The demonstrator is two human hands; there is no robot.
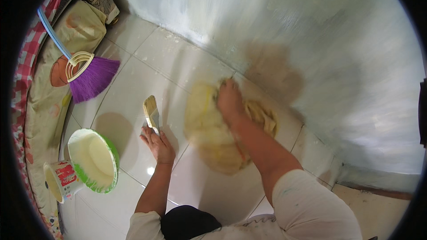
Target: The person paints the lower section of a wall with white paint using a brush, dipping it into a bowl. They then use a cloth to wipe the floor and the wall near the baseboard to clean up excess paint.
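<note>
My left hand [159, 145] is closed round the handle of a paintbrush [151, 109], whose pale, paint-coated bristles point up and away from me. To its right, my right hand [229, 99] grips a yellowish cloth [204, 115] near the foot of the wall. The cloth is smeared by motion and spreads out on both sides of my right forearm. Part of it, bunched in folds, shows beyond the wrist. My right fingers are partly blurred.
A green-rimmed basin [112, 144] with cream paint stands left, beside a paint-marked white and red tub [54, 182]. A purple broom [94, 79] leans on a patterned cushioned surface [46, 86]. The streaky painted wall [338, 57] rises from the tiled floor [133, 73].
</note>
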